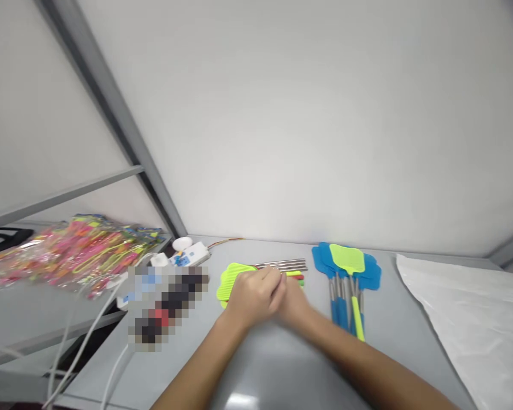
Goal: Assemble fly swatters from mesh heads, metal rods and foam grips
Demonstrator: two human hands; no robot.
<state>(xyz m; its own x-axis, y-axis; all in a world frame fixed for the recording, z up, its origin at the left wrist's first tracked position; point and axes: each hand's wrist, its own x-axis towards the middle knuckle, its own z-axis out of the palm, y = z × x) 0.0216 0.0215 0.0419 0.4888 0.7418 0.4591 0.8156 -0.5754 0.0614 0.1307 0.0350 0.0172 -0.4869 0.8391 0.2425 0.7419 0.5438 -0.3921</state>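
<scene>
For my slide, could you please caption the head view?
Left hand and right hand together above a grey table, near a yellow-green swatter head and blue swatters.

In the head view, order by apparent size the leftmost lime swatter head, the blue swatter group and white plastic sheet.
1. White plastic sheet, cut off
2. Blue fly swatter group
3. Leftmost lime swatter head, partly hidden
</scene>
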